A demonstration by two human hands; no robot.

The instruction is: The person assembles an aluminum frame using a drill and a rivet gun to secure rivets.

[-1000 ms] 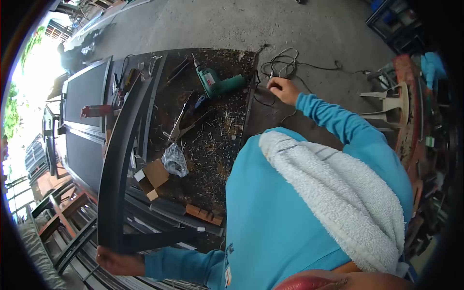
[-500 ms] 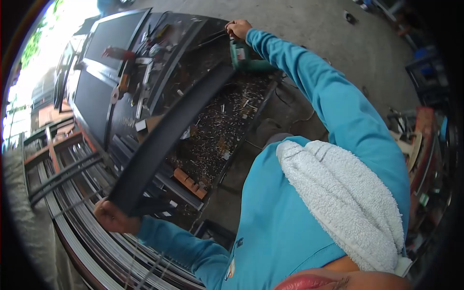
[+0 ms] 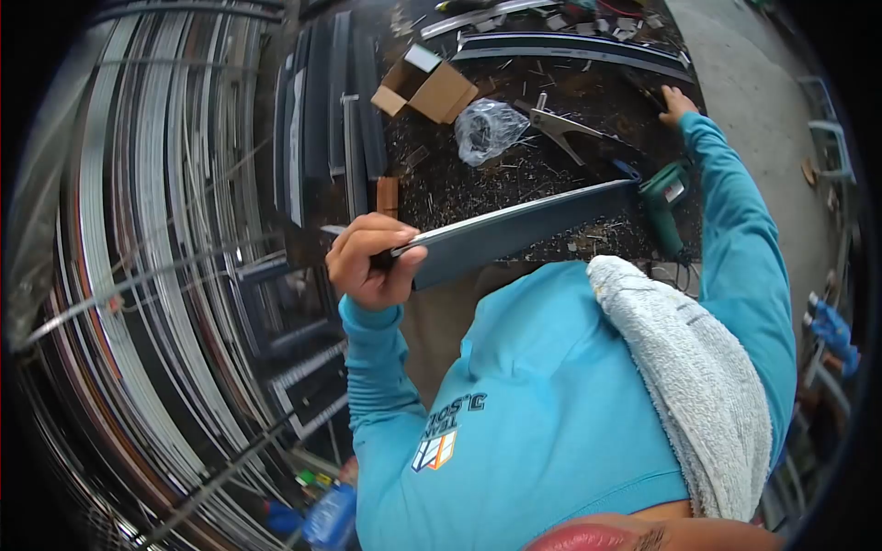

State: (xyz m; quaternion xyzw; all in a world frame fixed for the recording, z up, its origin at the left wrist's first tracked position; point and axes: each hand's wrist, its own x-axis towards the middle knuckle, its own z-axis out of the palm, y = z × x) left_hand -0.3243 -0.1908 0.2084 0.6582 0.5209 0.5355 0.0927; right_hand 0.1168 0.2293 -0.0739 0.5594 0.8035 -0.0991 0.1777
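My left hand (image 3: 372, 262) pinches the near end of a long dark flat metal profile (image 3: 514, 230) between thumb and fingers. The profile is held on edge above the front of the workbench, its pale edge upward and its far end by a green power tool (image 3: 663, 197). My right hand (image 3: 678, 106) is at the bench's right edge, beyond the tool, with its fingers curled at a dark slim object (image 3: 648, 88) whose kind I cannot make out. A metal clamp with long jaws (image 3: 560, 127) lies between the profile and the back of the bench.
On the dark workbench (image 3: 432, 188), strewn with shavings, are an open cardboard box (image 3: 427, 84), a crumpled clear plastic bag (image 3: 489, 129) and a loose profile (image 3: 574, 50). Long metal bars (image 3: 165, 230) fill a rack at left. Concrete floor (image 3: 749, 110) lies to the right.
My view has turned toward the bench and rack. My right hand has left the green tool and reached past it. My left hand still holds the profile, now closer to my body.
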